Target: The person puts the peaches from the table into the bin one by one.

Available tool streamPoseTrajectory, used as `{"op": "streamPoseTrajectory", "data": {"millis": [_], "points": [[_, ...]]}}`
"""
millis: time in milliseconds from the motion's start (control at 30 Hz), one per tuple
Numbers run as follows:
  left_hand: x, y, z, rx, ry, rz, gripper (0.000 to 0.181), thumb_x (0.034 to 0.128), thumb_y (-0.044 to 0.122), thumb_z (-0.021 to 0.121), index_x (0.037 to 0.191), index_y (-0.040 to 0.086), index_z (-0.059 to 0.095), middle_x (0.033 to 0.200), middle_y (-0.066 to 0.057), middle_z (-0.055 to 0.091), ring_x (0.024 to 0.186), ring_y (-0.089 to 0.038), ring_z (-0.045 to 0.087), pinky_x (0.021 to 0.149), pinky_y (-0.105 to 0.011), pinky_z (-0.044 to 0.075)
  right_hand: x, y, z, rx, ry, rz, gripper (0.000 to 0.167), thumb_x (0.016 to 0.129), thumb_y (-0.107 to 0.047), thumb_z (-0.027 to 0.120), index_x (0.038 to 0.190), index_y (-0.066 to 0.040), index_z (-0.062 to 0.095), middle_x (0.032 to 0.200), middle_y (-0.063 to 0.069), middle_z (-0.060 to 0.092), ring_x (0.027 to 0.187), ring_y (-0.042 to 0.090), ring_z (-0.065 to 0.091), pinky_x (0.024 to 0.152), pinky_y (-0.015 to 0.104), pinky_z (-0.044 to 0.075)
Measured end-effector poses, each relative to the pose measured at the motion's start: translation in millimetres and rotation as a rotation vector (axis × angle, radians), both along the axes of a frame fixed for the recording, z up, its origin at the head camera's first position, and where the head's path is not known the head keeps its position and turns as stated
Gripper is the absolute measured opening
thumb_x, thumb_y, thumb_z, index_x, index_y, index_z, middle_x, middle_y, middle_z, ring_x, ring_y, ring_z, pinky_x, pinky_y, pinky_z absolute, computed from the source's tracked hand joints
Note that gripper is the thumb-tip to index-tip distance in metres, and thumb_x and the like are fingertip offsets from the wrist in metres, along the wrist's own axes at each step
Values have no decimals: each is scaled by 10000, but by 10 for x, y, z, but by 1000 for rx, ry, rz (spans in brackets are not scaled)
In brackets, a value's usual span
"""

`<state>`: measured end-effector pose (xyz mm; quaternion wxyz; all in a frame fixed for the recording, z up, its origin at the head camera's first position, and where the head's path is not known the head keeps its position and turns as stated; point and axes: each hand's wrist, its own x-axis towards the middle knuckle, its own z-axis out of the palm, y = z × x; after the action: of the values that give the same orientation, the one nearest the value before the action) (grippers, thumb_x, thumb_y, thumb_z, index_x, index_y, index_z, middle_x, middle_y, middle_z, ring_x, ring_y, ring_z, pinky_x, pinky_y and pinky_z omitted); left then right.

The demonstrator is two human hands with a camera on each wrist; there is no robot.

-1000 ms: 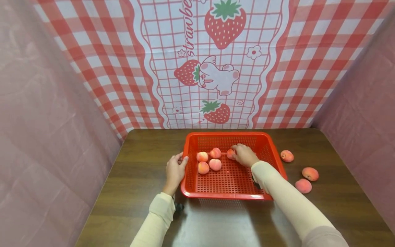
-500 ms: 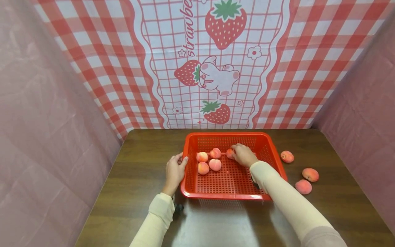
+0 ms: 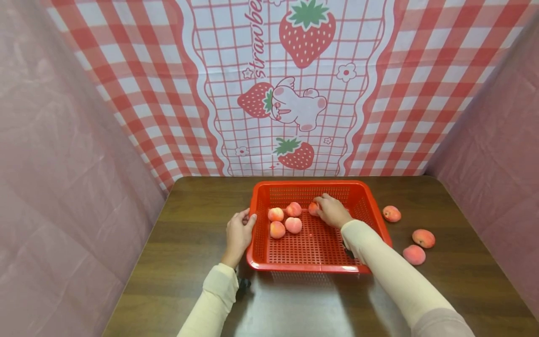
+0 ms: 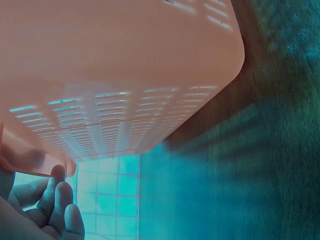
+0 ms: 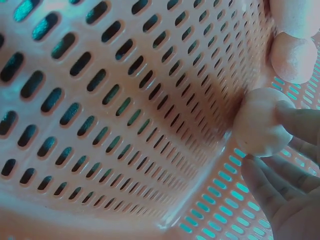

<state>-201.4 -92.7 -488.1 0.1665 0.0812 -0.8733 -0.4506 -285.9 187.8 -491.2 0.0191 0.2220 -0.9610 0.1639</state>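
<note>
A red perforated plastic basket [image 3: 311, 268] stands on the table. My left hand [image 3: 238, 234] grips its left rim, the thumb at the rim and the other fingers curled below it in the left wrist view. Inside the basket, near the back wall, my right hand [image 3: 334, 213] holds a peach [image 3: 313, 208] between thumb and fingers. The right wrist view shows this peach [image 5: 262, 122] on or just above the slotted floor; which, I cannot tell. Several other peaches [image 3: 293, 225] sit grouped in the basket's left half.
Outside the basket on the right lie three peaches: one [image 3: 392, 214] near its back corner, another [image 3: 423, 238] farther right and a third [image 3: 414, 255] closer to me. The brown wooden table [image 3: 185, 224] ends at a checked strawberry cloth [image 3: 164, 93]. Pink curtains [image 3: 63, 164] flank both sides.
My right hand and the peach in it have shifted very slightly left and back. The left hand, the basket and the other peaches stay in place.
</note>
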Motion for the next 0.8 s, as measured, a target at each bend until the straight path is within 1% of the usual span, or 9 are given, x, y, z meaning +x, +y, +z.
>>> {"op": "streamPoseTrajectory", "data": {"millis": [100, 267, 367, 467, 600, 800], "points": [[0, 1, 5, 4, 6, 0, 320, 908, 197, 676, 1166, 9, 697, 895, -132, 682, 823, -265, 678, 785, -417, 542, -7, 0, -7, 6, -10, -4, 347, 899, -106, 639, 1222, 18, 609, 1138, 213, 600, 982, 380, 634, 864, 522, 522], [4, 2, 11, 5, -5, -2, 330, 911, 202, 673, 1176, 6, 692, 908, -133, 682, 833, -265, 680, 791, -420, 545, -14, 3, -12, 21, -54, -23, 389, 910, -130, 637, 1264, 19, 577, 1256, 249, 583, 1122, 416, 603, 949, 539, 493], [4, 1, 6, 5, -7, -3, 331, 910, 202, 674, 1176, 5, 691, 909, -132, 680, 835, -266, 679, 793, -421, 545, -7, 13, -2, 29, -73, -29, 415, 914, -151, 637, 1288, 15, 568, 1310, 267, 559, 1196, 437, 559, 993, 561, 461], [4, 2, -1, 8, -2, -3, 328, 908, 198, 676, 1171, 3, 693, 905, -132, 681, 831, -268, 680, 790, -420, 546, 9, 27, 18, 33, -80, -30, 429, 907, -162, 649, 1293, 8, 573, 1277, 257, 575, 1166, 423, 574, 982, 554, 467], [5, 2, -1, 16, -6, 0, 328, 907, 196, 678, 1174, 4, 692, 906, -132, 679, 832, -267, 677, 790, -418, 548, 31, 41, 54, 28, -75, -32, 420, 889, -153, 670, 1269, 8, 591, 1175, 221, 607, 1064, 380, 611, 945, 530, 487], [5, 2, -1, 13, -14, 1, 332, 909, 200, 678, 1176, 4, 690, 904, -121, 674, 828, -253, 669, 781, -407, 546, 32, 53, 98, 19, -109, -53, 424, 895, -156, 664, 1279, 9, 587, 1176, 212, 599, 1074, 374, 603, 958, 529, 479]]}}
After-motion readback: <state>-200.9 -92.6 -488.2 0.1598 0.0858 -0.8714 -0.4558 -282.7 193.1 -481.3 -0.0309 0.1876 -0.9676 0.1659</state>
